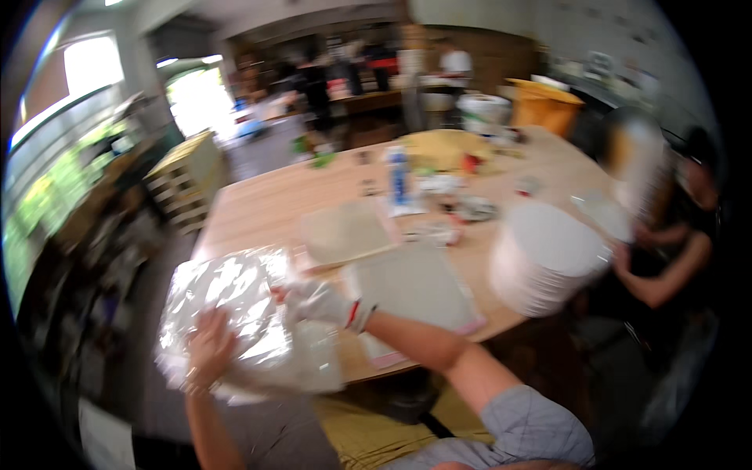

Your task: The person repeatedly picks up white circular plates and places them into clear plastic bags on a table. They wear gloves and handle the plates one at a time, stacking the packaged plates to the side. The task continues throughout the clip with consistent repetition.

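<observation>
Left hand (210, 338) w/ fingers spread presses under the clear plastic bag (235, 321) at the bench (258, 207) near corner; gloved right hand (325, 304) has its grip closed on the bag's top. Bag overhangs the edge, so slick film could slip off. Stack of white plates (544, 254) sits close to the right elbow; a swing might knock it.

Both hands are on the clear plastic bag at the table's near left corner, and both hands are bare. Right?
Not quite. The head view shows only the left hand bare; the right hand wears a white glove. The rest holds: both are on the clear plastic bag at the near left corner of the table.
</observation>
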Tool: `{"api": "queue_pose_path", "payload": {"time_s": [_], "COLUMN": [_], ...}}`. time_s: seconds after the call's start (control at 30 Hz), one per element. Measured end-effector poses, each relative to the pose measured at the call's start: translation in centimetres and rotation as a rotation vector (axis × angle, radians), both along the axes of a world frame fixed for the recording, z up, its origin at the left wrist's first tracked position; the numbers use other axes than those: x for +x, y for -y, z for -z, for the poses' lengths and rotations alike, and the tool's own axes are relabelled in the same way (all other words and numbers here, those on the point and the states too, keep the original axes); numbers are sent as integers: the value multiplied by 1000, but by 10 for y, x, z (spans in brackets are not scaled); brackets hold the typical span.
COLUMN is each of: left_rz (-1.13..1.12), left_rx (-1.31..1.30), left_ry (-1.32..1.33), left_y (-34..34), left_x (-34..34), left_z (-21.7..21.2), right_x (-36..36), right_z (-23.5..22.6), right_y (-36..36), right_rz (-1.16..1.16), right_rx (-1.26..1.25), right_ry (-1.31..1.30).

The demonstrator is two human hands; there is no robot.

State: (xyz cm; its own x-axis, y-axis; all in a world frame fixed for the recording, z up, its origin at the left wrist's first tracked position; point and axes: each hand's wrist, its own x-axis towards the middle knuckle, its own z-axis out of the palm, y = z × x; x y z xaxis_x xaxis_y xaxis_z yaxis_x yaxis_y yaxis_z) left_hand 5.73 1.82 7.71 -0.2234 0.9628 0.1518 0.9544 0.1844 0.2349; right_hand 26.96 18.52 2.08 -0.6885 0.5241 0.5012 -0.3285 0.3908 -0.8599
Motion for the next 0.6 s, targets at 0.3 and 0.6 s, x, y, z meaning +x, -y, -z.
{"api": "queue_pose_path", "payload": {"time_s": [0.3,0.6], "left_rz": [-72,568], "left_rx": [91,700], "left_ry": [-300,66], "left_y": [6,27], "left_x": [3,113], "left_z": [3,-24], "right_x": [350,522], "right_z": [50,7], "right_y": [16,6], "right_rz": [1038,1016], "right_rx": [267,513], "right_ry": [533,992]}}
